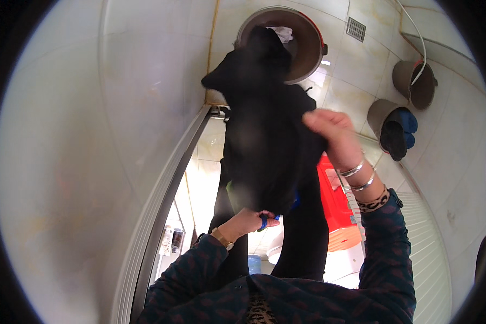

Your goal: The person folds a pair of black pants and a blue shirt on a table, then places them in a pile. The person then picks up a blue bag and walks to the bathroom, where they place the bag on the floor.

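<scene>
A black garment (259,146) stretches away in front of me, its far end hanging over the rim of a large brown bucket (306,70). At its near edge my left hand (244,222) is closed on the cloth. A small blue thing (263,221) shows at those fingers; its kind I cannot make out. Another bit of blue (296,200) peeks out beside the cloth's lower right. My right hand (335,129), slightly smeared by motion, pinches the garment's right side. A white cloth (282,34) lies inside the large bucket.
A floor drain (356,29) sits right of the large bucket. Two smaller brown buckets (380,110) (402,75) lie farther right, one holding dark and blue items (407,129). A white hose (425,46) hangs there. The door frame (164,210) runs along my left; a red plastic object (335,200) stands behind my right forearm.
</scene>
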`<action>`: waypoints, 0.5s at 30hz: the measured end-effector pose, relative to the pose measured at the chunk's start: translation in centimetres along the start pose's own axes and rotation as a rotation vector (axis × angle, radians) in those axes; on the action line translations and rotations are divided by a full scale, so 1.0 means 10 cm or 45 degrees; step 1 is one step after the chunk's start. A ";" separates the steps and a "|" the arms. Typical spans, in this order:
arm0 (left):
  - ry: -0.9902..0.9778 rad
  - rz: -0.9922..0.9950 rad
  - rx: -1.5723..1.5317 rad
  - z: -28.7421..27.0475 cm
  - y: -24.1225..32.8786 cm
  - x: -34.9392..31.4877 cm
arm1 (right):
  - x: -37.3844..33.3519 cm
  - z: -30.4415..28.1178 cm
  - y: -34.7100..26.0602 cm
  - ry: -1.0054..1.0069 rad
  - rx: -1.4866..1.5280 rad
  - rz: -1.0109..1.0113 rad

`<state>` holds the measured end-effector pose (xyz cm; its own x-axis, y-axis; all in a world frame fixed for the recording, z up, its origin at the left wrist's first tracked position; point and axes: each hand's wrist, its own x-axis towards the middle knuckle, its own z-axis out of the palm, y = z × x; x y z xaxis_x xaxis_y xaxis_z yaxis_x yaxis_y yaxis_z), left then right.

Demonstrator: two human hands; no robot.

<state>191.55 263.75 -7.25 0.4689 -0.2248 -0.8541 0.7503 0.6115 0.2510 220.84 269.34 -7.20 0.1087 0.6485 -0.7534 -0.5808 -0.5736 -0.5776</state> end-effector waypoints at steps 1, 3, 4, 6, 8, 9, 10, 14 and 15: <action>0.002 -0.018 0.069 0.03 -0.02 0.01 | -0.03 -0.05 -0.13 -0.076 0.263 -0.010; 0.006 -0.020 0.227 0.08 -0.05 0.01 | -0.12 -0.15 -0.34 -0.070 0.547 -0.006; 0.005 -0.059 0.334 0.10 -0.05 0.01 | -0.11 -0.19 -0.39 0.069 0.552 0.025; -0.102 0.007 0.150 0.13 0.00 0.01 | -0.02 -0.38 -0.48 0.011 0.458 -0.081; -0.100 0.049 0.019 0.14 0.05 -0.03 | 0.26 -0.63 -0.48 0.308 0.396 -0.015; -0.058 0.090 0.006 0.16 0.09 -0.05 | 0.47 -0.75 -0.46 0.321 0.420 -0.022; -0.034 0.085 0.013 0.16 0.11 -0.07 | 0.70 -0.87 -0.42 0.470 0.446 -0.032; -0.010 0.050 -0.071 0.18 0.17 -0.13 | 1.47 -1.06 -0.03 0.279 0.255 -0.269; 0.006 0.045 -0.109 0.18 0.18 -0.13 | 1.59 -0.97 0.17 0.335 -0.163 -0.394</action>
<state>193.14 263.78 -4.87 0.4919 -0.1988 -0.8476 0.6908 0.6817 0.2410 229.38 273.80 -23.18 0.4741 0.6596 -0.5832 -0.3852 -0.4403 -0.8110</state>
